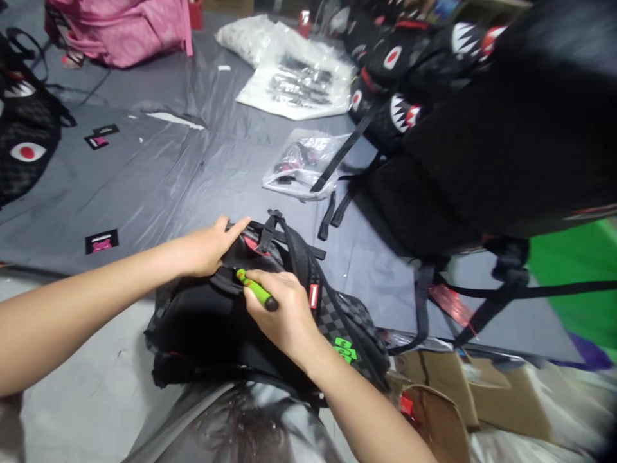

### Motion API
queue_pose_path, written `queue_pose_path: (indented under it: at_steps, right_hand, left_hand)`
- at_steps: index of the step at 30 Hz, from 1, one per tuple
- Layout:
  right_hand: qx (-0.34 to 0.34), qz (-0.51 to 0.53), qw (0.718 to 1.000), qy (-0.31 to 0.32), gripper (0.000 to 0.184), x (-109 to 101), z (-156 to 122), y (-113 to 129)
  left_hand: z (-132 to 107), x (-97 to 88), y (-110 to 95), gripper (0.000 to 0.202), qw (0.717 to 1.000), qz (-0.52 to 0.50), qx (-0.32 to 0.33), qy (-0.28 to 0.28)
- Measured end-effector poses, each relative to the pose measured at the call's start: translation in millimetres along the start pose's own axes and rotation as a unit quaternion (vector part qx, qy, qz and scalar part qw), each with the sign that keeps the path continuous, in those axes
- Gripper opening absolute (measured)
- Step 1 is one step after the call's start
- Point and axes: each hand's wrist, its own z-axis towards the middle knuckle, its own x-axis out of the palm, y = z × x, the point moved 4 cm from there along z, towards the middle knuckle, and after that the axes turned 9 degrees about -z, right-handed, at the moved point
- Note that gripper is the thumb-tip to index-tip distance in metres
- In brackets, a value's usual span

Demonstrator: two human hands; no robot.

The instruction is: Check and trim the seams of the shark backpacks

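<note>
A black backpack (270, 334) with a grey checkered side and green lettering lies at the table's front edge, close against my body. My left hand (207, 249) grips the upper edge of its opening, with some fingers hidden behind the fabric. In my right hand (286, 308) is a green marker pen (258, 289) with a black end, its tip pointing at the dark fabric beside my left fingers. Whether the tip touches the fabric, I cannot tell. Black straps (296, 247) and a red-and-white label (313, 296) are near my right hand.
More black backpacks (482, 141) with shark-face prints are piled on the right. A pink backpack (125, 32) is at the back left. Plastic bags (299, 80) and small tags (101, 242) lie on the grey-covered table (144, 173). Cardboard boxes (511, 392) stand below right.
</note>
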Motion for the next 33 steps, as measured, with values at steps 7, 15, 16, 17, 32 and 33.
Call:
queue_pose_path:
  at_steps: [7,15,16,17,32,33]
  right_hand:
    - [-0.014,-0.064,0.977,-0.203,0.026,-83,66,-73]
    - [0.014,-0.433,0.875,0.215,0.039,19,197,-199]
    - [0.009,-0.431,0.873,0.227,0.039,25,197,-204]
    - [0.005,-0.431,0.869,0.244,0.038,29,192,-208]
    - [0.160,-0.469,0.830,0.255,0.069,16,132,-207]
    - [0.154,-0.469,0.836,0.240,0.068,17,132,-207]
  left_hand:
    - [0,2.9,0,0.097,0.999,-0.035,0.018,-0.025]
    - [1,4.9,4,0.090,0.996,-0.076,0.018,-0.036]
    - [1,6.3,7,0.088,0.995,-0.086,0.021,-0.042]
    - [1,8.1,9,0.088,0.994,-0.095,0.026,-0.052]
    - [-2,6.6,5,0.089,0.981,-0.140,0.072,-0.113]
    - [-2,5.0,5,0.089,0.977,-0.165,0.085,-0.109]
